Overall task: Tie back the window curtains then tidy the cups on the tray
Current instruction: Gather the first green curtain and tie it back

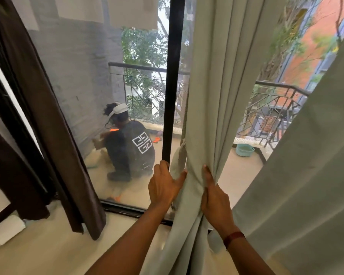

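Right hand (214,197), red band (233,236) at wrist: thumb pressed on the gathered pale green curtain (206,96), fingers wrapped behind its folds. Left hand (164,186): thumb spread against the bunch's left edge, fingers curled behind it. Curtain hangs just right of the black window post (174,76).

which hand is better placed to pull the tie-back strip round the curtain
Left, probably: the left hand is beside the tie-back strip on the pale green curtain, while the right hand holds its folds gathered.

matt grey-green cloth curtain (216,96), glossy brown curtain (48,116)
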